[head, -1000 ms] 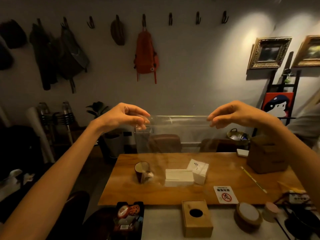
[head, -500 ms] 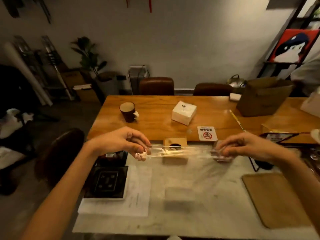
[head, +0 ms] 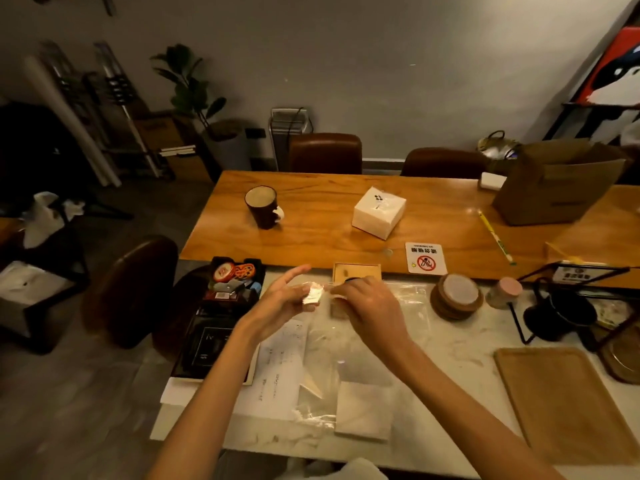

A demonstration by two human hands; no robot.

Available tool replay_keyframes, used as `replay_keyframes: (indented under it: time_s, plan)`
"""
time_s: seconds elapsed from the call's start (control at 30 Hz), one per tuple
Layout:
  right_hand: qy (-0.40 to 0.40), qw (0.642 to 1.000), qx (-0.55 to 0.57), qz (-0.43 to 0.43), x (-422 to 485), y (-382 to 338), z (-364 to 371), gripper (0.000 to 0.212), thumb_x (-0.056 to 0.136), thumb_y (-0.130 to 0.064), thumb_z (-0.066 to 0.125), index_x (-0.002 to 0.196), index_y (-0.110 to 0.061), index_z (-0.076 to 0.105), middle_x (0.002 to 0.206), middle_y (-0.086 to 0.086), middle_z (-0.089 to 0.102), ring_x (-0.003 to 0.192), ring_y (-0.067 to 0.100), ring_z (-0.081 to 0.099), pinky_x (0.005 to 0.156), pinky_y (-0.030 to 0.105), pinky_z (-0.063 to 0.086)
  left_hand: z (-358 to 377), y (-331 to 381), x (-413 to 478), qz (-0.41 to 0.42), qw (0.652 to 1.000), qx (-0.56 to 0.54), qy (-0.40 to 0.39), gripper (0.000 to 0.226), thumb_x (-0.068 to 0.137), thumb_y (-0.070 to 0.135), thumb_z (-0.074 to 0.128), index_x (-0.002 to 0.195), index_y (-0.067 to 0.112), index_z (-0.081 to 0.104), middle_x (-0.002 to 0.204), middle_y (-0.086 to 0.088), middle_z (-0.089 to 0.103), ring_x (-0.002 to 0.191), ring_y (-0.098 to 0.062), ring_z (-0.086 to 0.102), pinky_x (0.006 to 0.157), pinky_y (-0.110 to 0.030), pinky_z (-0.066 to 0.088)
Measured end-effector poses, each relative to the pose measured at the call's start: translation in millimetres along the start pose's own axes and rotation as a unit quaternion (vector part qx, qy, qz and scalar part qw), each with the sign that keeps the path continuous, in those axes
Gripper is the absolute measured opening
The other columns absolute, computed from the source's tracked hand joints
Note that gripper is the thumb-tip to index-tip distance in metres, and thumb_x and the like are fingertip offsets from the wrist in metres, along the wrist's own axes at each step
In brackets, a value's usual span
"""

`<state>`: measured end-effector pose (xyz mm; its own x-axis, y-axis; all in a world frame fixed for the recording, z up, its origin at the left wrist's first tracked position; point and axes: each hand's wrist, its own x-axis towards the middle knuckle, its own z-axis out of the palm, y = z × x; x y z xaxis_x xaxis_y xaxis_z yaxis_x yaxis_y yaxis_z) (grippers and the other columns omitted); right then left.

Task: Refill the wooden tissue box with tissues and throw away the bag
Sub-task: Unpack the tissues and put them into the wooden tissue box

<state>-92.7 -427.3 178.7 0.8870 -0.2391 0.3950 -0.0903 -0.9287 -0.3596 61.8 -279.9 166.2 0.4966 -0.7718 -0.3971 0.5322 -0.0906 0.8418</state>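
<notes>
I hold a clear plastic bag (head: 320,368) above the marble counter (head: 450,344). My left hand (head: 282,301) and my right hand (head: 369,304) are close together, both pinching the bag's crumpled top edge, and its lower part drapes onto the counter. A flat stack of white tissues (head: 363,410) lies on the counter at the bag's lower end; I cannot tell whether it is inside the bag. The wooden tissue box (head: 356,270) stands just behind my right hand, which partly hides it.
A printed sheet (head: 282,368) and a black tray (head: 207,348) lie at the left. A wooden board (head: 561,403), stacked coasters (head: 456,301) and a black stand (head: 554,313) are at the right. The wooden table beyond holds a mug (head: 261,206), a white pack (head: 378,212) and a cardboard box (head: 554,188).
My hands dropped from chest height to just above the counter and came together, gathering the bag's top, which was stretched wide before. My view tilted down.
</notes>
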Motion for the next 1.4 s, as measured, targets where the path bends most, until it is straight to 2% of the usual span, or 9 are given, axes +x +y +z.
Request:
replay_keyframes:
  time_s: [0.3,0.77,0.87,1.0,1.1,1.17,1.23,1.33,1.4]
  plan:
    - [-0.039,0.999,-0.017,0.0,25.0,-10.8,42.7,0.02,0.087,-0.038,0.064,0.099,-0.022,0.067,0.092,0.0,0.072,0.08,0.019,0.063,0.059,0.033,0.052,-11.2,8.5,-7.4,0.018,0.993,0.114,-0.014,0.085,0.085,-0.001,0.068,0.148,0.034,0.022,0.129,-0.01,0.064,0.12,-0.028,0.06,0.1,-0.041,0.044]
    - [-0.015,0.981,0.101,0.165,70.4,10.6,0.2,0.014,0.09,-0.037,0.063,0.099,-0.029,0.07,0.096,-0.008,0.071,0.085,0.01,0.063,0.074,0.033,0.053,2.5,1.3,3.5,0.107,0.961,0.253,0.022,0.088,0.086,-0.01,0.06,0.152,0.03,0.017,0.13,-0.009,0.053,0.086,-0.013,0.065,0.091,-0.034,0.053]
    - [-0.095,0.971,0.156,0.157,66.1,19.8,-12.0,0.041,0.087,-0.047,0.061,0.126,-0.035,0.059,0.133,-0.006,0.058,0.128,0.014,0.046,0.103,0.043,0.042,7.2,5.2,9.7,0.132,0.947,0.291,0.021,0.077,0.087,-0.014,0.054,0.15,0.022,0.028,0.127,-0.009,0.054,0.084,-0.012,0.061,0.084,-0.029,0.05]
    - [0.014,0.944,0.2,0.264,13.1,57.7,-24.7,0.093,0.073,-0.057,0.07,0.146,-0.052,0.012,0.156,-0.029,0.005,0.145,0.008,-0.002,0.113,0.044,0.011,3.7,11.2,15.5,0.142,0.939,0.314,0.006,0.07,0.09,-0.007,0.055,0.148,0.025,0.031,0.117,-0.006,0.061,0.082,-0.015,0.051,0.079,-0.022,0.048]
    - [-0.001,0.811,0.393,0.434,-24.6,89.5,-19.2,0.121,0.06,-0.056,0.083,0.148,-0.05,0.0,0.161,0.0,0.02,0.145,0.025,0.025,0.113,0.052,0.03,0.2,17.4,13.9,0.135,0.924,0.357,0.004,0.072,0.091,0.002,0.056,0.146,0.04,0.029,0.122,-0.004,0.057,0.092,-0.014,0.053,0.083,-0.03,0.05]
    - [-0.011,0.722,0.522,0.454,-33.0,91.4,-9.4,0.116,0.063,-0.04,0.087,0.152,-0.036,0.013,0.134,0.007,0.061,0.118,0.023,0.062,0.091,0.044,0.054,4.9,21.9,15.1,0.147,0.87,0.469,0.037,0.081,0.091,0.016,0.062,0.149,0.046,0.015,0.148,-0.001,0.033,0.122,-0.012,0.044,0.103,-0.038,0.043]
    - [0.001,0.752,0.489,0.442,-34.1,86.9,-3.3,0.087,0.077,-0.019,0.078,0.149,-0.024,0.031,0.106,0.003,0.075,0.095,0.016,0.071,0.075,0.032,0.055,19.4,25.1,19.9,0.24,0.732,0.634,0.067,0.088,0.086,0.032,0.069,0.152,0.039,0.012,0.159,0.0,0.012,0.142,-0.017,0.02,0.118,-0.044,0.017]
    - [0.036,0.768,0.473,0.43,-31.6,77.7,-1.0,0.067,0.083,-0.008,0.071,0.142,-0.022,0.044,0.104,0.007,0.073,0.087,0.01,0.07,0.067,0.022,0.053,53.1,25.6,39.2,0.361,0.499,0.787,-0.016,0.07,0.075,0.045,0.075,0.136,0.028,0.046,0.148,-0.007,0.039,0.139,-0.027,0.031,0.117,-0.054,0.018]
    - [0.048,0.762,0.49,0.42,-32.2,72.8,-4.9,0.062,0.084,-0.006,0.07,0.139,-0.022,0.047,0.106,0.008,0.072,0.088,0.008,0.07,0.064,0.016,0.053,72.2,27.7,50.5,0.361,0.443,0.819,-0.057,0.05,0.076,0.042,0.074,0.119,0.024,0.057,0.131,-0.005,0.053,0.125,-0.025,0.043,0.112,-0.044,0.029]
